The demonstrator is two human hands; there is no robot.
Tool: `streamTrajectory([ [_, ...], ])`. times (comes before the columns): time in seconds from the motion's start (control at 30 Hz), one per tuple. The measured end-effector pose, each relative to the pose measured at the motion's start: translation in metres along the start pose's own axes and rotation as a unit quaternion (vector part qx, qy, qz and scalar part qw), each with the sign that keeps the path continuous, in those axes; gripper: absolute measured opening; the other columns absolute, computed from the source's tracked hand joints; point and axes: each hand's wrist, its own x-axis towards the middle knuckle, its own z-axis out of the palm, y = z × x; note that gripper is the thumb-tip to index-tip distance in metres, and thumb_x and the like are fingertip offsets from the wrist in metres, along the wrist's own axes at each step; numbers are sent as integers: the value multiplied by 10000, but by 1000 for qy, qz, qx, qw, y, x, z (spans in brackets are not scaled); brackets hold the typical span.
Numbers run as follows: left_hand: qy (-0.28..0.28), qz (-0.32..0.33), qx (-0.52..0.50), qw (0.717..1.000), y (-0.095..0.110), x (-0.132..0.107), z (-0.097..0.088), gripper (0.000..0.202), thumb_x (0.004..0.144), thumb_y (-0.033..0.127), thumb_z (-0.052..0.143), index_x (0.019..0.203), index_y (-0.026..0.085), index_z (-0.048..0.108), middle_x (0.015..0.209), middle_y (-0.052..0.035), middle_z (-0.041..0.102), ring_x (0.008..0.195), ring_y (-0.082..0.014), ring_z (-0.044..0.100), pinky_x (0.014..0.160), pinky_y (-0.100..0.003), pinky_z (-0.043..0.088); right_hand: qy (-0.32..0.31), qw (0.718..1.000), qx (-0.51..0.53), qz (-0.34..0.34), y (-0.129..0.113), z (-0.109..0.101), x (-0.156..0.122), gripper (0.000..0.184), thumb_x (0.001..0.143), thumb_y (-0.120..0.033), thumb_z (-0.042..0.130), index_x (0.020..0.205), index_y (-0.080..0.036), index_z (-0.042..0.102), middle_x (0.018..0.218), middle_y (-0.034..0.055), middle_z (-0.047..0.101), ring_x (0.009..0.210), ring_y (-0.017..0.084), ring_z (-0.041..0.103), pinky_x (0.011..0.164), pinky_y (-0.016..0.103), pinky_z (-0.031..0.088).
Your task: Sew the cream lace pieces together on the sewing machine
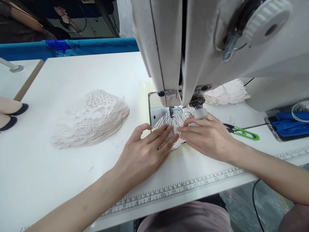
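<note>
A white openwork lace piece (177, 120) lies under the presser foot (171, 111) of a white sewing machine (166, 64). My left hand (145, 151) rests on the near left part of the lace, its fingers stretched out and its thumb apart. On the near right side, my right hand (207, 138) lies on the same piece with fingers extended close together, palm down. The fingertips of both hands nearly meet in front of the needle area. Part of the lace is hidden beneath them.
A pile of similar lace pieces (106, 119) lies to the left. More lace (228, 92) sits behind the machine head. Green thread snips (248, 133) and a phone (274, 130) under blue cloth (289, 124) are at right. A printed ruler (169, 192) follows the front edge.
</note>
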Motion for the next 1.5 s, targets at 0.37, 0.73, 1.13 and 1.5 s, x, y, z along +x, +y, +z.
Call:
streamTrajectory([
  [0.37,15,-16,-11,1000,-9,4,4,285,948,156,486,1195,179,626,1201,-90,677,1110,-239,648,957,-451,401,43,999,-25,-12,6,10,0,211,930,-89,513,820,-168,676,902,-22,759,916,142,640,766,311,388],
  [0.73,18,-37,-5,999,-21,11,11,272,962,177,478,1196,188,617,1187,-95,685,1113,-230,650,1009,-483,367,50,996,-72,-10,18,20,6,195,898,-66,529,845,-168,685,733,-2,716,754,149,599,796,311,405],
  [1.13,37,-161,-130,978,-20,17,19,220,909,195,504,1014,248,690,1045,-27,724,922,-203,668,895,-425,444,5,998,-39,46,12,19,9,439,899,-537,535,1064,-147,653,916,84,719,884,220,613,802,346,408],
  [1.5,-8,-263,-323,909,-25,23,14,380,973,377,406,808,238,718,1048,-22,668,968,-202,595,957,-434,392,11,988,64,140,14,19,11,296,984,-317,468,936,-166,717,786,35,724,764,168,620,745,294,425],
])
